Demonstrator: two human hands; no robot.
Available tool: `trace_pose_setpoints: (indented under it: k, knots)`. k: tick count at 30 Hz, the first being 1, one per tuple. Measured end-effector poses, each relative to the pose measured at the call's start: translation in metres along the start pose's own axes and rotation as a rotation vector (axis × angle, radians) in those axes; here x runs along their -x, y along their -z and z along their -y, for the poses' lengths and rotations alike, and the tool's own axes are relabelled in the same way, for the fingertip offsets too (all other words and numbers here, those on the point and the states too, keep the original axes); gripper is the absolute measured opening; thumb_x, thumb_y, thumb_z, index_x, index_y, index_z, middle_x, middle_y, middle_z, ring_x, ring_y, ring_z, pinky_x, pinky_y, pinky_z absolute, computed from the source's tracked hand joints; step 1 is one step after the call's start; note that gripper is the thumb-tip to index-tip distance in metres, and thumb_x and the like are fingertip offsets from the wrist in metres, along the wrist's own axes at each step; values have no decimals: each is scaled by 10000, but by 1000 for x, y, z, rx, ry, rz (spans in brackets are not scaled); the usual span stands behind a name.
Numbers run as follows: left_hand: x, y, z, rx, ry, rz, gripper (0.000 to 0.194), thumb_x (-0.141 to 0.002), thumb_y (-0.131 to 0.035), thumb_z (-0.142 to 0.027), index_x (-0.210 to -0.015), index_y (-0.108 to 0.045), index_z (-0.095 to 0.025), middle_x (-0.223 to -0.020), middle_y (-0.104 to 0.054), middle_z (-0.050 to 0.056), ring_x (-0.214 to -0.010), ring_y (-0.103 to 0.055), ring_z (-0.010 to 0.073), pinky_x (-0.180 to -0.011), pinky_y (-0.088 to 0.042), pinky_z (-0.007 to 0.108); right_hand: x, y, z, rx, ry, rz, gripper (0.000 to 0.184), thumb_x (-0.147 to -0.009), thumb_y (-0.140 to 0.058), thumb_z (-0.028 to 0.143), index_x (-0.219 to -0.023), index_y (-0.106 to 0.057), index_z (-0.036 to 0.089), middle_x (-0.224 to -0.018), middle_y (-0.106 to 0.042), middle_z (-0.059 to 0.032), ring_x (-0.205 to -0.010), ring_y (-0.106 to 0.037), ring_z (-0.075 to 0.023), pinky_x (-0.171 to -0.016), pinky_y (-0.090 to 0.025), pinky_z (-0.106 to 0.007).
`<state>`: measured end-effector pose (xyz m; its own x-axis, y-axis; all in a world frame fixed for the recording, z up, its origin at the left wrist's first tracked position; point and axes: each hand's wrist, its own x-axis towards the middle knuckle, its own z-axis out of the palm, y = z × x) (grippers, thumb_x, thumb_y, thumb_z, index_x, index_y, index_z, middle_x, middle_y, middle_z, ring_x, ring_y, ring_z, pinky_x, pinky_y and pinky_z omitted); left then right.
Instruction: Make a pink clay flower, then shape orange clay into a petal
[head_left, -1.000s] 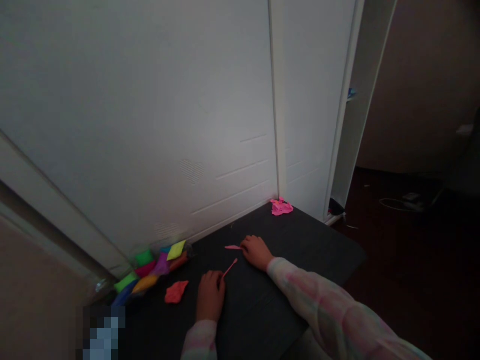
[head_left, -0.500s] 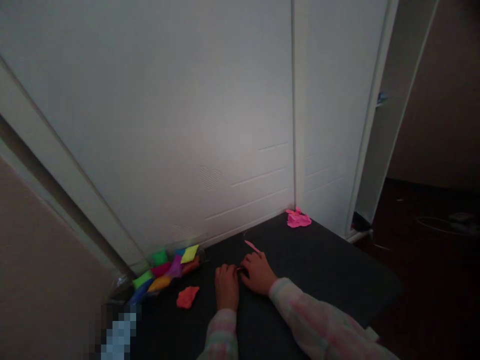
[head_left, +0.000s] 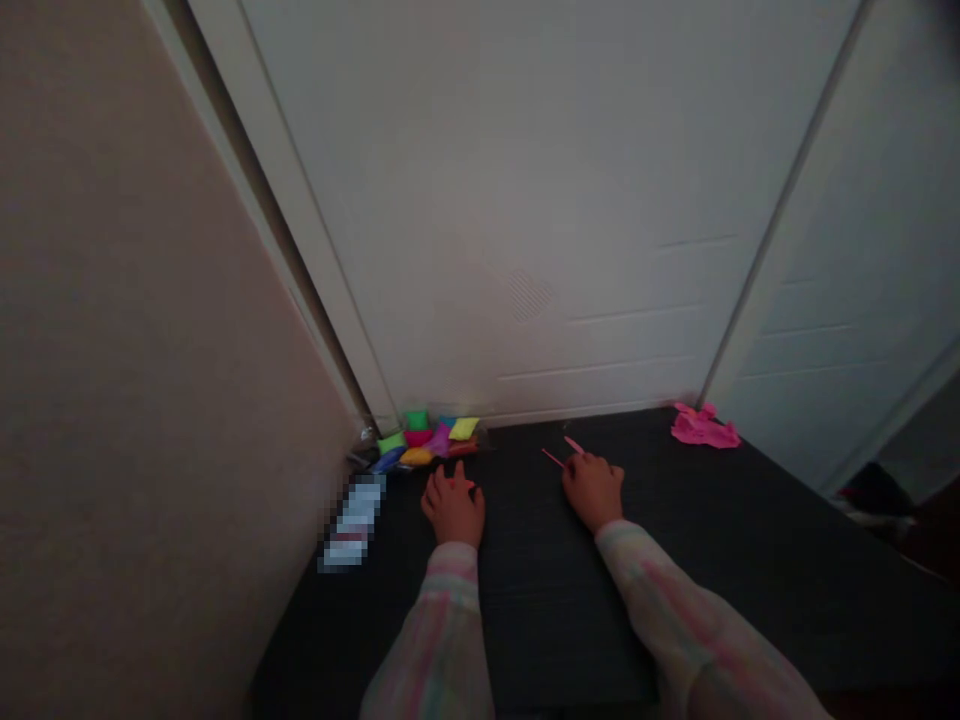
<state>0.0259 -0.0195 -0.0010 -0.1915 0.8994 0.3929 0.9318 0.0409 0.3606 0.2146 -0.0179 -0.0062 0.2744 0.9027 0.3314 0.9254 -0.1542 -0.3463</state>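
Ref for positions: the packet bundle [head_left: 418, 438], a row of small coloured packs in clear wrap.

Red lump [head_left: 466, 485]: on the dark table, just on the person's side of the bundle, mostly hidden by the left hand [head_left: 454, 510]. Left fingers spread over it; contact looks likely, but can't tell whether they pinch it.

Right hand [head_left: 594, 492]: right of the bundle, fingers curled around 2 pink pieces, a thin pink stick [head_left: 553, 458] and a flat pink tool [head_left: 574, 445]. Both ends poke out beyond the fingers, apart at the tips. Rest of each is hidden in the grip.

Both sleeves are pale plaid, forearms on the person's side of the bundle.

Farther out: crumpled pink sheet-like lump [head_left: 703, 428] well right of the bundle, at the table's back edge. Pixelated pale item [head_left: 352, 525] nearer the person than the bundle and to its left; can't tell what it is. Dark table [head_left: 540, 620] under everything. White panel [head_left: 465, 200] with a heart-shaped pattern right behind the bundle; beige wall [head_left: 165, 350] to its left.
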Motion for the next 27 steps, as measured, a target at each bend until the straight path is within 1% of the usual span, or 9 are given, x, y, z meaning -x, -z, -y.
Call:
trace_pose_setpoints:
  k: [2,5,7,10,12,14,18,21,27]
  knots:
    - [-5,-1,13,179,14,80,356,-681,-453,-243,-1021,-492,-146,-1032,-434,150,-1000,-378,307,-804,-277,475,2,1,3,-18,7,-33,203,-739,-400,233,-816,-575,161,-882,-565,-110,-859,-446,-246,-713,-221,-373]
    - [-9,-6,15,397,-20,123,273,-688,-443,-253,-921,-510,-128,-932,-452,114,-932,-415,261,-808,-291,425,6,1,10,-65,24,-81,213,-743,-394,228,-850,-567,166,-946,-541,-111,-880,-423,-246,-731,-219,-374]
    - [-9,-8,8,482,-44,146,232,-702,-433,-281,-875,-499,-141,-887,-462,75,-881,-442,205,-795,-322,352,9,0,17,-118,47,-102,213,-746,-391,230,-856,-563,169,-955,-536,-101,-886,-418,-238,-747,-221,-371]
    - [-7,-12,-6,626,-45,191,180,-736,-385,-313,-757,-482,-163,-732,-481,17,-721,-475,142,-684,-366,268,15,-5,34,-227,86,-122,215,-760,-376,248,-858,-553,176,-941,-539,-81,-896,-419,-220,-768,-236,-353]
    - [-6,-15,-14,712,-9,210,184,-744,-367,-308,-648,-454,-177,-608,-458,-15,-601,-456,120,-592,-360,241,18,-10,48,-314,101,-128,220,-773,-357,258,-851,-546,175,-924,-542,-76,-888,-427,-206,-769,-257,-338]
    - [-8,-17,-20,789,45,210,198,-737,-368,-266,-561,-409,-185,-532,-420,-33,-525,-418,107,-531,-335,226,22,-16,63,-407,113,-127,226,-785,-337,263,-845,-535,171,-897,-548,-72,-864,-442,-189,-763,-286,-320]
    - [-13,-19,-31,939,145,205,215,-707,-375,-187,-492,-389,-186,-497,-418,-32,-489,-400,98,-499,-316,219,27,-22,82,-583,141,-120,231,-799,-303,256,-824,-515,166,-849,-551,-59,-822,-460,-156,-761,-335,-281]
    - [-16,-20,-39,1048,204,219,231,-708,-378,-207,-482,-416,-180,-482,-432,-29,-472,-401,93,-480,-313,217,27,-23,84,-687,130,-126,231,-804,-289,258,-823,-503,172,-835,-546,-52,-812,-466,-145,-761,-356,-270]
    - [-18,-29,-46,1217,348,212,309,-717,-386,-349,-463,-328,-182,-403,-309,-73,-371,-295,61,-387,-234,205,20,-25,74,-833,27,-155,292,-820,-214,273,-844,-486,168,-837,-526,-65,-819,-474,-145,-758,-378,-285]
